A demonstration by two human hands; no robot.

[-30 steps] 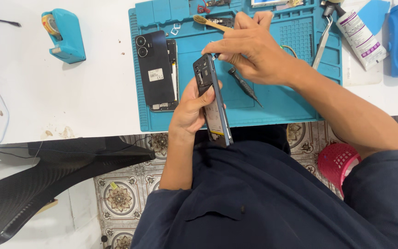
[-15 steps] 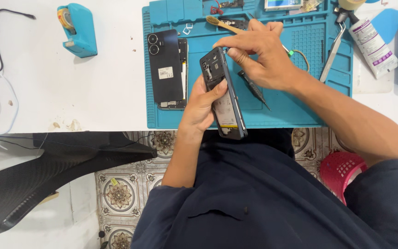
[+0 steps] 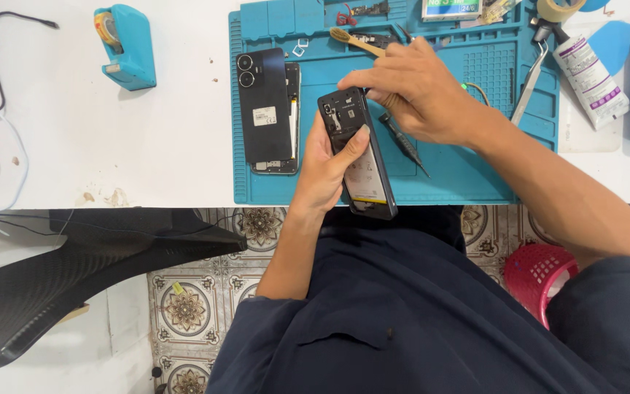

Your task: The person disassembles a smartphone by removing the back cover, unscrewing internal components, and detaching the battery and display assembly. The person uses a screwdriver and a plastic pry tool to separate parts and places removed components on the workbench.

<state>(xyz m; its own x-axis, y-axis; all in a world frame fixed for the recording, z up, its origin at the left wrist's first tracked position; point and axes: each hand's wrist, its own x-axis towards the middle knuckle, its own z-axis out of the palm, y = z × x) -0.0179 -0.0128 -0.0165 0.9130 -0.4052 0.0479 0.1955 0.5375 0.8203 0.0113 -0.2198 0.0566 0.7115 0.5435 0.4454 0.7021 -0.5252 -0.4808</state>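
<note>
Two hands: both work on one opened phone held over the near edge of the bench.
Bench: white table top [image 3: 111, 160], with a blue work mat [image 3: 461, 175] lying on its right part.
Mat contents: a black phone back cover [image 3: 262, 106] lies flat on the mat's left side, on top of another phone part whose edge shows beside it; a wooden-handled brush [image 3: 351, 40] lies near the mat's far edge; a dark screwdriver [image 3: 402, 142] lies on the mat just beside the right hand; metal tweezers [image 3: 530, 80] lie at the mat's right edge.
Off the mat: a blue tape dispenser [image 3: 125, 47] stands on the white top to the left, well apart from the hands; a white tube [image 3: 592, 73] lies to the right.
Opened phone: phone [image 3: 359, 153], back removed, inner parts showing, tilted, its lower end hanging past the table edge.
Left hand: left hand [image 3: 326, 171] wraps the phone from the left side, fingers closed behind it, thumb pressed across its face.
Right hand: right hand [image 3: 417, 91] comes from the right, fingertips drawn together and touching the phone's top end; whether they pinch a small part cannot be told.
</note>
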